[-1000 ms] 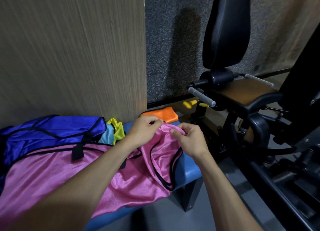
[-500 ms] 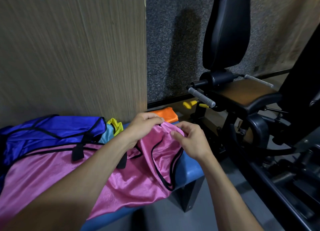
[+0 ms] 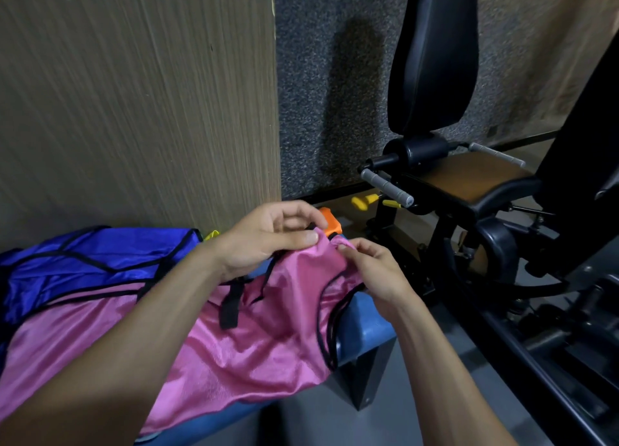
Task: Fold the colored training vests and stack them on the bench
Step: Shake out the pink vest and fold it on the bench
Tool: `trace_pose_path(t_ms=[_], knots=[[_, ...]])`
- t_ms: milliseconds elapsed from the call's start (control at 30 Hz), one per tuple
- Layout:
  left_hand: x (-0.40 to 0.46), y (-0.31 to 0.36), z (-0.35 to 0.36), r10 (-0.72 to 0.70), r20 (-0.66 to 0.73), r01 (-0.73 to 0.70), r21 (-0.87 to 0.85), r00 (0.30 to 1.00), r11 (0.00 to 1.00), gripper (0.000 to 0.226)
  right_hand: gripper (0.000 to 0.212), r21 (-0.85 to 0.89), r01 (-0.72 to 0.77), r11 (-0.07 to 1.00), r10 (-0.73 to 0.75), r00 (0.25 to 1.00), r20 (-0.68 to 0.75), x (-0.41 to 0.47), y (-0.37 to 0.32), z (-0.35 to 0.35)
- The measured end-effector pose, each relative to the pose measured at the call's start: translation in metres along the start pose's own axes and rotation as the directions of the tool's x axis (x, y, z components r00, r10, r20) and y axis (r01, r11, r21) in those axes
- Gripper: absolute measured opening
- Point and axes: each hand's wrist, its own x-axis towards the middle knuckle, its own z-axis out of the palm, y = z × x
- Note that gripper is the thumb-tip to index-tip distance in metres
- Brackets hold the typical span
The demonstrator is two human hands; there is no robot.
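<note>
Pink vest (image 3: 254, 338) spread over blue bench (image 3: 363, 325), blue vest (image 3: 100, 258) behind it; orange vest (image 3: 330, 222), apparently folded, at far end. Left hand (image 3: 268, 238) and right hand (image 3: 375, 271) both pinch one pink shoulder strap. Step: squaring up for the fold. Next likely needs straps matched and fabric drawn flat.

Wood-grain wall panel (image 3: 134, 103), speckled grey wall (image 3: 328, 83), black gym machine (image 3: 469, 184).
</note>
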Motion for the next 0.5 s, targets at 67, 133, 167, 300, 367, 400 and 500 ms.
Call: trace_pose_path(t_ms=[67, 133, 167, 300, 367, 400, 500], knots=[[0.006, 0.007, 0.006, -0.007, 0.084, 0.021, -0.164, 0.996, 0.986, 0.017, 0.016, 0.032, -0.003, 0.999, 0.002, 0.999, 0.037, 0.0, -0.002, 0.001], [0.011, 0.008, 0.01, -0.029, 0.104, 0.041, -0.116, 0.994, 0.992, 0.017, 0.019, 0.071, -0.029, 0.997, 0.022, 0.995, 0.101, -0.001, -0.005, 0.002], [0.015, 0.007, 0.011, -0.033, 0.075, 0.031, 0.031, 0.997, 0.999, 0.017, 0.02, 0.083, -0.042, 0.996, 0.031, 0.991, 0.128, -0.002, -0.006, 0.002], [0.03, -0.022, 0.018, 0.012, -0.067, 0.022, 0.481, 0.998, 0.877, 0.016, 0.015, 0.079, -0.07, 0.994, 0.061, 0.992, 0.106, -0.002, -0.008, -0.004], [0.031, -0.028, 0.022, 0.074, -0.155, 0.005, 0.46, 0.985, 0.888, 0.012, 0.011, 0.1, -0.059, 0.993, 0.052, 0.996, 0.074, -0.002, -0.007, -0.007], [0.031, -0.028, 0.024, 0.109, -0.191, -0.013, 0.445, 0.976, 0.896, 0.011, 0.01, 0.1, -0.053, 0.994, 0.046, 0.997, 0.067, -0.002, -0.007, -0.008], [0.035, -0.031, 0.03, 0.16, -0.253, -0.034, 0.441, 0.954, 0.897, 0.011, 0.011, 0.073, -0.023, 0.997, 0.02, 0.998, 0.053, -0.003, -0.009, -0.01]])
